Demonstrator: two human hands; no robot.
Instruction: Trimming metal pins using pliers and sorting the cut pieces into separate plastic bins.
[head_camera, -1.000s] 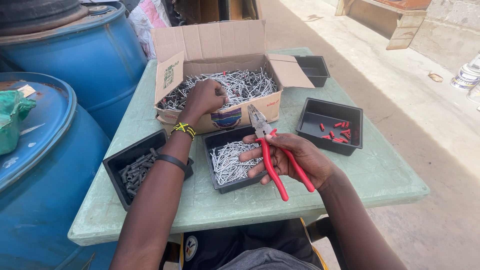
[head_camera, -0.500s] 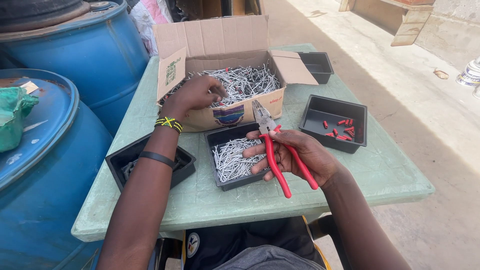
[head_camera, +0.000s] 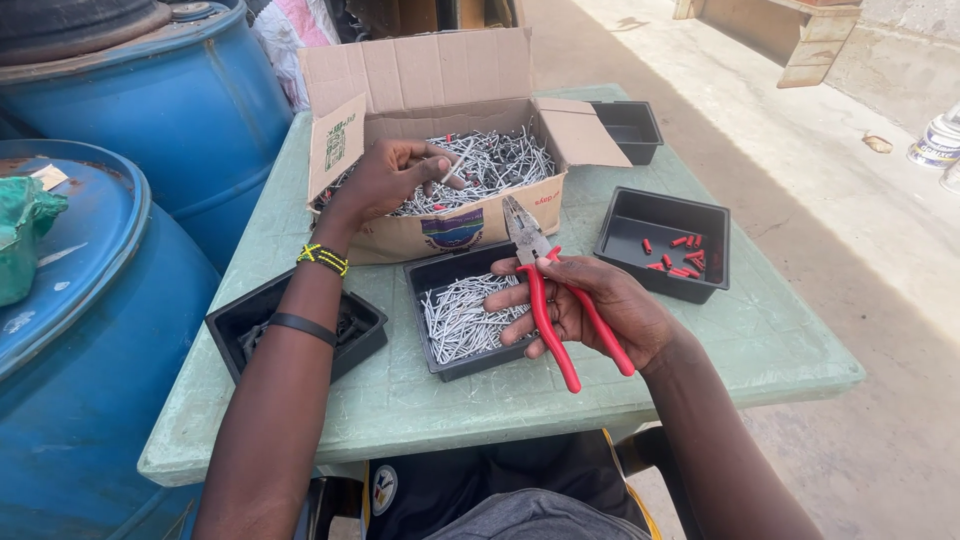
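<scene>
My left hand (head_camera: 388, 178) reaches into an open cardboard box (head_camera: 440, 235) full of metal nails (head_camera: 490, 165) and pinches one nail between thumb and fingers. My right hand (head_camera: 600, 308) holds red-handled pliers (head_camera: 545, 290) over a black tray (head_camera: 440, 275) of bare nails (head_camera: 462, 322); the jaws point toward the box. To the right, another black tray (head_camera: 665, 215) holds several small red sleeves (head_camera: 682, 258).
A third black tray (head_camera: 240, 335) with metal pieces sits at the left, under my forearm. An empty black tray (head_camera: 630, 125) lies behind the box. All rest on a green plastic table (head_camera: 760, 335). Blue drums (head_camera: 190, 110) stand close at the left.
My left hand has lifted from deep in the box's nail pile and now pinches a nail. The right hand with the pliers has stayed over the middle tray.
</scene>
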